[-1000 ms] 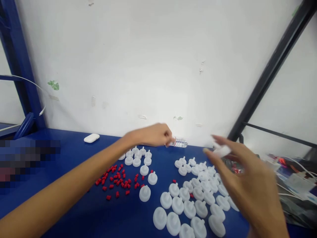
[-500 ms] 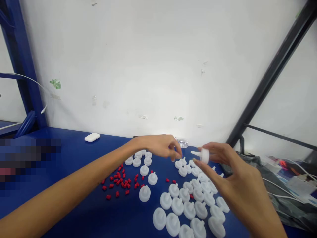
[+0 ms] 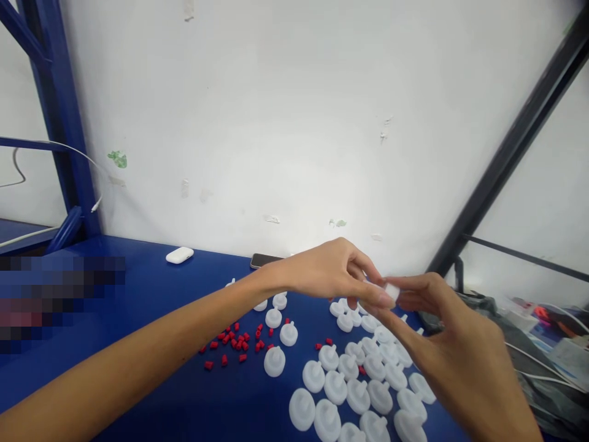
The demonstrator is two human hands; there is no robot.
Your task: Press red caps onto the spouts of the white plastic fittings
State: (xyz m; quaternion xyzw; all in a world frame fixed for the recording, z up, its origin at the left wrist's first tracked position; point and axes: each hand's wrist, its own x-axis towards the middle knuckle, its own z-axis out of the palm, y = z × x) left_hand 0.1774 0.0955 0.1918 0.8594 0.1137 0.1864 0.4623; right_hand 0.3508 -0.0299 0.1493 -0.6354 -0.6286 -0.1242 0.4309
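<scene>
Between the fingers of my right hand (image 3: pixel 453 328) is a white plastic nozzle cap (image 3: pixel 391 291), held sideways above the table. My left hand (image 3: pixel 334 270) meets it from the left, thumb and fingers pinched around the spout side. Those fingers cover the spout, so I cannot tell whether a small red piece is there too. Below my hands stand many similar white nozzle caps (image 3: pixel 359 396), spouts up. Small red tip caps (image 3: pixel 239 344) lie scattered left of them, and a few white nozzle caps (image 3: pixel 275 361) stand between.
A white earbud case (image 3: pixel 180 255) and a dark phone (image 3: pixel 265 261) lie at the back of the blue table (image 3: pixel 151 294). Behind is a white wall. On the right are a dark slanted post (image 3: pixel 497 147), grey plastic sheeting and white cables.
My left hand has moved right to the nozzle cap in my right hand and closed at its spout. The view has shifted slightly, uncovering the phone.
</scene>
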